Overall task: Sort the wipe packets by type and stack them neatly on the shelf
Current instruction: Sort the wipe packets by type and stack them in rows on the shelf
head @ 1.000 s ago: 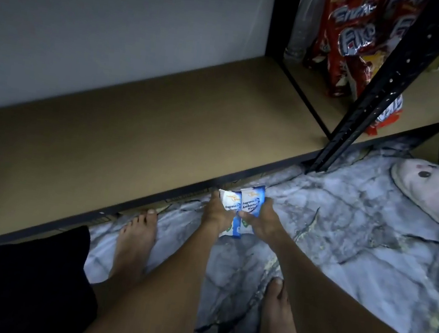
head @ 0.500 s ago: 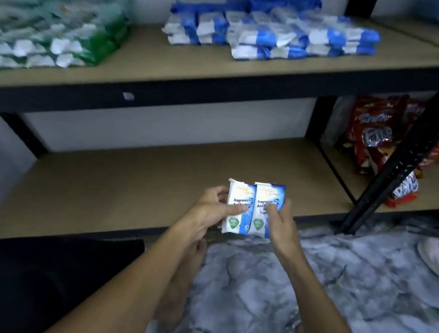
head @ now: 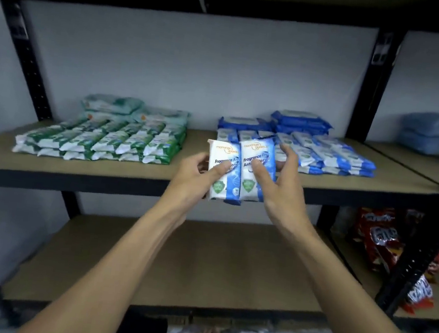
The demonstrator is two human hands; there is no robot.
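Raised to shelf (head: 349, 187) level, left hand (head: 196, 181) and right hand (head: 275, 186) hold blue packets (head: 256, 150)

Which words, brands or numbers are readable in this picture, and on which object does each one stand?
"Fragrance": left held packet; the line below it is covered.
"Fragrance Fre": right held packet.
"Anti...erial": right held packet; the middle letters are covered.
The orange logos on both held packets, the green packets, the blue packets and the red snack bags are too blurred to read.
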